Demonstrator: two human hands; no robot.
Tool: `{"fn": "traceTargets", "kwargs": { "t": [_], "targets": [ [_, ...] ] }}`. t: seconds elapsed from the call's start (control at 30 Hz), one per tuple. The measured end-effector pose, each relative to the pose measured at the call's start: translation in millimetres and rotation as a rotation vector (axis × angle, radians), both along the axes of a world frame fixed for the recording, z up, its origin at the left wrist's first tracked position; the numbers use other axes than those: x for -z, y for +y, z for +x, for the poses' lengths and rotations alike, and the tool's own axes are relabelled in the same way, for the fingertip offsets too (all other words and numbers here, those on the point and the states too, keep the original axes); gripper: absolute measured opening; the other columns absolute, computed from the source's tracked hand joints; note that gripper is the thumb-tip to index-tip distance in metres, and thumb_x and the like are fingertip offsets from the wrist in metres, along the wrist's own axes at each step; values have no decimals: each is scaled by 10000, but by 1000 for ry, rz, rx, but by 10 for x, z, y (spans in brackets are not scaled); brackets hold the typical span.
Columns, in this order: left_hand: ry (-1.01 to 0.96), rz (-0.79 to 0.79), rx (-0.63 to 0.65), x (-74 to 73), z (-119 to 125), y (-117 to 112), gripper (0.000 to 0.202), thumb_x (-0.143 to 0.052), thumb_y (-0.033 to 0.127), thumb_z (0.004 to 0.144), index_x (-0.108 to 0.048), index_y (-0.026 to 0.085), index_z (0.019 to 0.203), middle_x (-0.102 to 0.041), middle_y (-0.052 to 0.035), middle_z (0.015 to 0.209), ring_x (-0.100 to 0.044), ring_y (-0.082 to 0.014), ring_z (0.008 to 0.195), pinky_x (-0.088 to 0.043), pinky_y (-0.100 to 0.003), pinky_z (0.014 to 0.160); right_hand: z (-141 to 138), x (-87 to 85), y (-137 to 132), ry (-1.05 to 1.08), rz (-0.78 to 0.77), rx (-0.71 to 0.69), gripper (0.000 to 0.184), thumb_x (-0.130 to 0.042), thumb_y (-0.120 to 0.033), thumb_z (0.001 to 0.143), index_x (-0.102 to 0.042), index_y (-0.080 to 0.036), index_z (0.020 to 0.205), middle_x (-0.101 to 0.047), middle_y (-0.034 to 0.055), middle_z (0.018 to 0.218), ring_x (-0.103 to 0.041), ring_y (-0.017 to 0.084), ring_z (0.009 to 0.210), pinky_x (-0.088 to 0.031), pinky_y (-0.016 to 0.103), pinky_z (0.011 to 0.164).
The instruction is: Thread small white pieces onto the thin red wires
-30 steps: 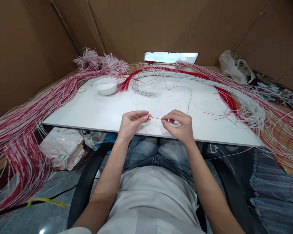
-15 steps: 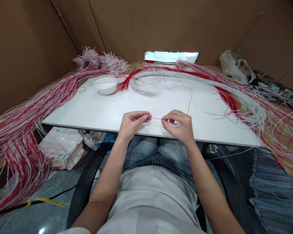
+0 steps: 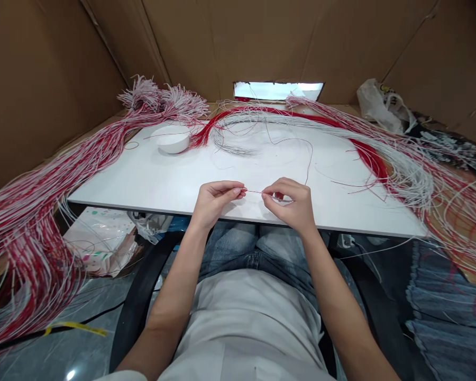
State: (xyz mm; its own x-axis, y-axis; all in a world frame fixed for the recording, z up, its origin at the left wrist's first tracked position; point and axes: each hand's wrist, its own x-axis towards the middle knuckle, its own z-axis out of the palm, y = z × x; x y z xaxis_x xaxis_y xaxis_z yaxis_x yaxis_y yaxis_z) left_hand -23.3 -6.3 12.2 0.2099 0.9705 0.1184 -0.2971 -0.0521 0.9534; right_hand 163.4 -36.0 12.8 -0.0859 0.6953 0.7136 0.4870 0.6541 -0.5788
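Note:
Between my two hands, over the front part of the white table [image 3: 174, 180], a short stretch of thin red wire [image 3: 254, 191] runs nearly level. My left hand [image 3: 218, 200] pinches one end of it between thumb and fingertips. With thumb and forefinger, my right hand [image 3: 289, 201] closes on the other end; a thin greyish strand shows below its curled fingers. From behind the right hand a loose red strand [image 3: 310, 164] curves back over the tabletop. What exactly lies inside each pinch is too small to see.
A white round bowl [image 3: 173, 140] stands at the back left. Red and white wire bundles lie along the left side [image 3: 91, 145], and a red bundle [image 3: 368, 159] with white wires lies on the right. Cardboard walls [image 3: 262, 42] enclose the table; a plastic bag [image 3: 381, 108] sits back right.
Hardly anything differs. Both hands keep their pinch on the red wire in the same place, and the view has shifted very slightly.

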Motion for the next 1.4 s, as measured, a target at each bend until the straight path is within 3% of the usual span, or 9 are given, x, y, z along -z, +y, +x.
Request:
{"fn": "traceTargets", "kwargs": {
  "t": [0.3, 1.2, 1.4],
  "targets": [
    [67, -13, -30, 5, -10, 2, 209, -822, 248, 586, -760, 149, 759, -750, -70, 756, -696, -176, 689, -558, -290, 740, -4, -16, -4, 11, -10, 18, 120, -579, -144, 759, -653, -190, 677, -630, 11, 636, -484, 116, 542, -408, 267, 527],
    [91, 6, -16, 22, -16, 6, 193, -805, 241, 617, -759, 149, 780, -752, -70, 757, -705, -189, 707, -566, -301, 756, -1, -1, 1, 19, -17, 29, 120, -578, -157, 762, -651, -192, 674, -623, 11, 634, -485, 120, 549, -407, 271, 532],
    [73, 18, 11, 11, -18, -6, 150, -794, 213, 633, -762, 160, 770, -747, -48, 724, -697, -158, 682, -557, -256, 732, 0, 5, 1, 25, -16, 27, 116, -584, -145, 761, -650, -187, 675, -624, 12, 633, -484, 119, 551, -406, 269, 531]
  ]
}}
